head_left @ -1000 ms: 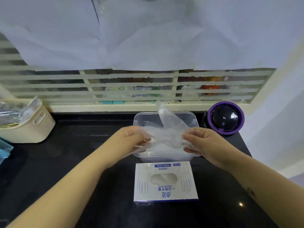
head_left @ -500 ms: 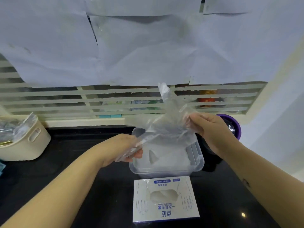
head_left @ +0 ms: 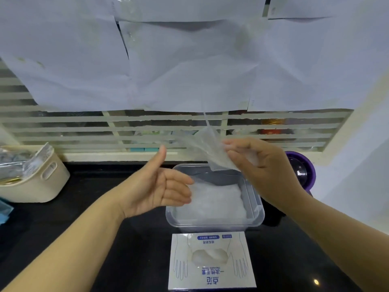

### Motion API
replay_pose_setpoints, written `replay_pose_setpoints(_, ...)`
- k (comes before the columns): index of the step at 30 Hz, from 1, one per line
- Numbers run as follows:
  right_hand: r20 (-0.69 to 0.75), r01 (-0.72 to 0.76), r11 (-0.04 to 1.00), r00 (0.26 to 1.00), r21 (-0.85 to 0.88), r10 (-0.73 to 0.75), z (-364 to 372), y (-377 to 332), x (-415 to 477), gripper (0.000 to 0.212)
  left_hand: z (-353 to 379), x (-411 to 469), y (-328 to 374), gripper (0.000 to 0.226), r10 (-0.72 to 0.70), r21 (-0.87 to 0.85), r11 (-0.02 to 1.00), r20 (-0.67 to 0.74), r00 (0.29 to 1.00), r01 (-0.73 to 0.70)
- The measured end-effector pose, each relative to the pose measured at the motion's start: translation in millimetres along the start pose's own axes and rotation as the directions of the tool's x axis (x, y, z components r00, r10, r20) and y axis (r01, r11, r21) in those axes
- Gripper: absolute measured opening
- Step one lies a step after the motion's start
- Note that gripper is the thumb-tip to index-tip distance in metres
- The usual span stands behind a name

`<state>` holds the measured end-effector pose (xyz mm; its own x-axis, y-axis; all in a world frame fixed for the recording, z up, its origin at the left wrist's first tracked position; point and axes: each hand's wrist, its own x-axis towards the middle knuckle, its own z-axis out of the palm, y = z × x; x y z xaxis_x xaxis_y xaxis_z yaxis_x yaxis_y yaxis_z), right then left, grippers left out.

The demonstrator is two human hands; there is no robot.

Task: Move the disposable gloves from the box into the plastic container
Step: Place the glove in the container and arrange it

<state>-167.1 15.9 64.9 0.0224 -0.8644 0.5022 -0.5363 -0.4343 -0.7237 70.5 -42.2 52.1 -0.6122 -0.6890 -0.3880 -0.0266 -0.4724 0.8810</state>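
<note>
The right hand (head_left: 265, 171) pinches a glove (head_left: 208, 148) above the container (head_left: 214, 225); the left hand (head_left: 162, 186) lies flat-fingered, holding nothing. Next, I'd guess, lower it in.

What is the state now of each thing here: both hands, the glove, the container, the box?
plastic container: no lid on, holds a pile of gloves.
glove box: lying flat, top opening torn open, not empty.
glove: in the air above the plastic container, not yet inside.
left hand: open, thumb up, grips nothing.
right hand: pinches the glove.
</note>
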Motion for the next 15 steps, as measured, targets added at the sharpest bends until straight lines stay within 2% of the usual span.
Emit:
replay_pose_setpoints(2,0.163,0.132,0.99,0.979,-0.044,-0.124,7,2,-10,0.017,11,8,-7,0.096,-0.08,-0.044,0.995,0.177,0.981,0.089)
replay_pose_setpoints(5,0.436,0.392,0.912,0.846,-0.121,-0.305,17,5,-25,0.013,26,19,-14,0.092,-0.036,-0.318,0.937,0.325,0.945,0.145)
replay_pose_setpoints(7,0.565,0.49,0.86,0.754,-0.143,-0.336,19,10,-33,0.008,34,23,-20,0.083,-0.066,-0.427,0.883,0.297,0.953,0.194)
replay_pose_setpoints(9,0.644,0.506,0.848,0.703,-0.157,-0.301,18,15,-39,0.006,36,29,-28,0.069,-0.085,-0.43,0.889,0.187,0.979,0.159)
replay_pose_setpoints(12,0.681,0.495,0.852,0.684,-0.17,-0.261,13,21,-44,0.008,41,36,-35,0.045,-0.134,-0.403,0.902,0.081,0.988,0.156)
replay_pose_setpoints(15,0.668,0.437,0.887,0.706,-0.148,-0.236,3,26,-44,0.023,45,44,-42,0.047,-0.178,-0.468,0.868,0.021,0.984,0.167)
